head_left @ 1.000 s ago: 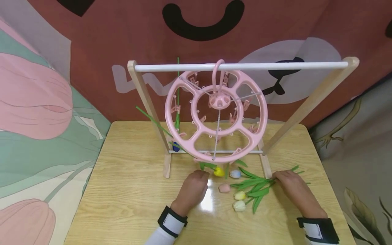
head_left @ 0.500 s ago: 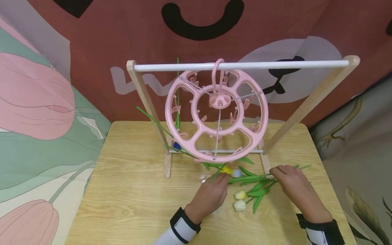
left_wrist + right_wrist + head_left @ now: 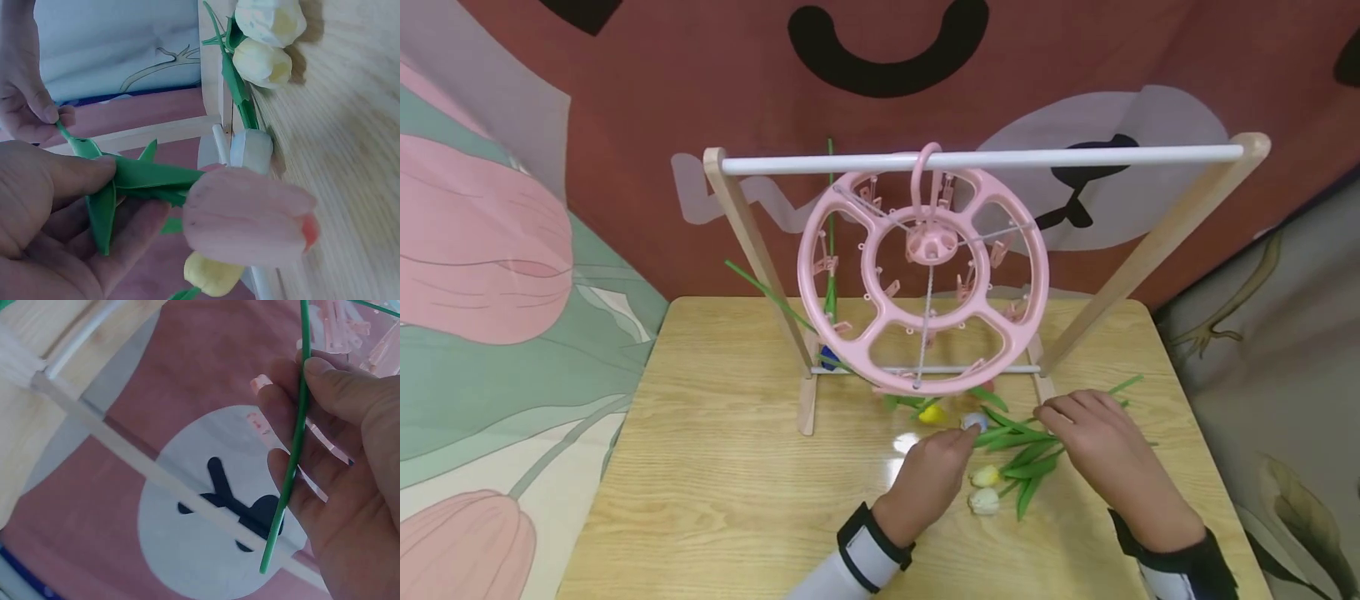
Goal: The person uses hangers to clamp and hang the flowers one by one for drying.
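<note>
I get even, fairly bright light in the head view, with 2 white glare patches on the tabletop [image 3: 722, 450] just left of the left hand [image 3: 921, 483]. The drape [image 3: 1288, 517] to the right of the right hand [image 3: 1105, 454] looks smeared. My left wrist feed is bluish and soft; 2 white tulips [image 3: 272, 22] beyond that hand cast brownish shadows. My right wrist feed is hazy, pink clips [image 3: 337, 325] past the thumb washing out.
</note>
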`<state>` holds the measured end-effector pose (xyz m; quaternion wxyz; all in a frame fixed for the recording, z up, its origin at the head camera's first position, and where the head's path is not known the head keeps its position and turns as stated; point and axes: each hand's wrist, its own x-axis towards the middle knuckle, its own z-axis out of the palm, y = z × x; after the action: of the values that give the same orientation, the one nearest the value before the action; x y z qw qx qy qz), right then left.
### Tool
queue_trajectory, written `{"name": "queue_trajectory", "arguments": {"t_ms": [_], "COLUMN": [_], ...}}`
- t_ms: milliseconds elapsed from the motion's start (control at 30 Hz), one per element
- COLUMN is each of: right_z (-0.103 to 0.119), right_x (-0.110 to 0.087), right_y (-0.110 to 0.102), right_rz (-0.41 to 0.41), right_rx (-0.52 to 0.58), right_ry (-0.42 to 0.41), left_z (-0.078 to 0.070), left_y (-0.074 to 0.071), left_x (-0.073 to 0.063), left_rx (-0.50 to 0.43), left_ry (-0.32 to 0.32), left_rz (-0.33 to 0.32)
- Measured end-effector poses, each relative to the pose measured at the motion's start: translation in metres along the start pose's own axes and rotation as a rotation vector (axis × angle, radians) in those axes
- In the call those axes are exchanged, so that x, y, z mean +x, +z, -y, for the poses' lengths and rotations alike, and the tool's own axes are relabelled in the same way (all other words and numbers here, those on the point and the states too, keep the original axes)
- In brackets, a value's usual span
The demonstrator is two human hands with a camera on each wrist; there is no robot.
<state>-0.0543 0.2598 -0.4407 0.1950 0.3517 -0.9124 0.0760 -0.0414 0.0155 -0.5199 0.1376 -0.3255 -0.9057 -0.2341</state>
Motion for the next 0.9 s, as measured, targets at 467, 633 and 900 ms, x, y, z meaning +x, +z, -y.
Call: {"name": "queue_trajectory", "arguments": {"t_ms": [467,633,900], "right_z": [0.020,0.023,-0.014], "right_x": [0.022,0.019,0.006], "right_y": [0.002,0.000,0.010], "right_rz": [-0.568,-0.667,-0.464], "right_rx": [0.362,0.478,0.302], "right_ry": [-0.221,-0.230,0.086], "left_z": [0.015,0.015,0.014], "left_y": [-0.003,-0.003,-0.008], "left_x": [-0.004,-0.006,-0.005], "left_rx": [-0.170,-0.209,-0.284], "left_ry": [-0.140,-0.133,-0.138], "left_rz": [-0.154,-0.174,-0.239]}}
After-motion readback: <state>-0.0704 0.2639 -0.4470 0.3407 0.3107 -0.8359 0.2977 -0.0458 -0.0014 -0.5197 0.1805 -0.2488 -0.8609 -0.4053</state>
